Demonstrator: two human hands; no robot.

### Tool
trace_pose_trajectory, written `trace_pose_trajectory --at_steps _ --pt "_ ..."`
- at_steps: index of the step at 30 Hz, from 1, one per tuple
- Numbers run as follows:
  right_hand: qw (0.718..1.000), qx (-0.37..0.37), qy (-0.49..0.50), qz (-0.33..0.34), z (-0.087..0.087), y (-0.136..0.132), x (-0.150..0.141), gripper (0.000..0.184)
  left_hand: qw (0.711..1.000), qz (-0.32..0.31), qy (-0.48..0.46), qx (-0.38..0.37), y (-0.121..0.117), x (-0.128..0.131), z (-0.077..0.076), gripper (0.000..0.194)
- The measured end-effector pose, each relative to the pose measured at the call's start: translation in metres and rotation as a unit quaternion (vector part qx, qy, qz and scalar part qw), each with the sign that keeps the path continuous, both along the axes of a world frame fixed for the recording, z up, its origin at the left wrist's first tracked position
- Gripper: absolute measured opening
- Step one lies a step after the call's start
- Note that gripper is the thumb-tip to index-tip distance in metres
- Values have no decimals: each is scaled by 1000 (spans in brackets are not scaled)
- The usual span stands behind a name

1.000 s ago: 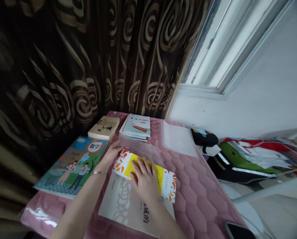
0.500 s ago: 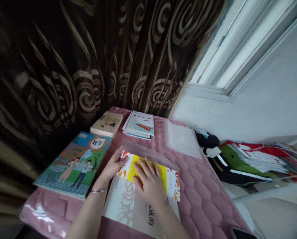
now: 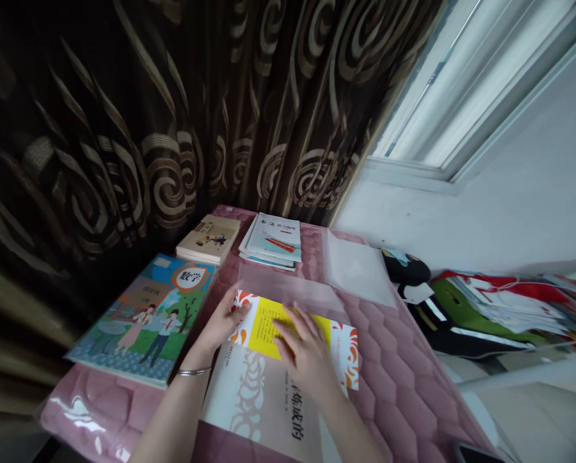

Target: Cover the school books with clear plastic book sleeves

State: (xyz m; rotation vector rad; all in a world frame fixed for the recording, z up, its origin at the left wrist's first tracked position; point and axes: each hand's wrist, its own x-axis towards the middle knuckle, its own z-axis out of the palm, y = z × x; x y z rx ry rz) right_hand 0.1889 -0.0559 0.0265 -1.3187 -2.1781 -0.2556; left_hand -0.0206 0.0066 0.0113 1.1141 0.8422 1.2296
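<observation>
A book [image 3: 268, 392] with a pale cover and large dark characters lies in front of me on pink quilted padding. Across its upper part runs a yellow, white and orange paper band [image 3: 263, 325]. A translucent plastic sheet [image 3: 292, 283] reaches out beyond the book's far edge. My left hand [image 3: 224, 321] is closed at the book's upper left corner, thumb on top of the band; its other fingers are partly hidden. Fingers spread, my right hand [image 3: 307, 347] rests on the right part of the band and cover, pressing flat and holding nothing.
A blue-green maths textbook [image 3: 143, 315] lies left, with a stack of tan books [image 3: 209, 239] behind it. White booklets [image 3: 273, 238] and more clear sheets [image 3: 358, 267] lie at the back. A phone [image 3: 473, 453] sits at the front right edge. Beyond are bags and papers [image 3: 504, 308].
My right hand has slid a little to the right and toward me over the cover, uncovering more of the band and the printed title. My left hand stays at the corner.
</observation>
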Motion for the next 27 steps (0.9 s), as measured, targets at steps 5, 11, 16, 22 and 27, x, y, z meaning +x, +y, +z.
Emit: trace_pose_trajectory --at_steps 5,11,16,22,27 --pt "984 -6 112 -138 10 13 53 42 1000 -6 -6 -1 -1 0 1 81" --pt "838 -232 429 -245 0 25 92 90 1000 -6 13 16 0 0 2 81" --pt "705 -301 630 -125 -17 26 94 111 1000 -13 15 9 -1 1 7 81" --pt "689 -223 686 -74 -21 27 93 113 1000 -2 21 11 -1 3 12 81" --pt "692 -200 691 -67 -18 25 91 104 999 6 32 30 -2 5 13 70"
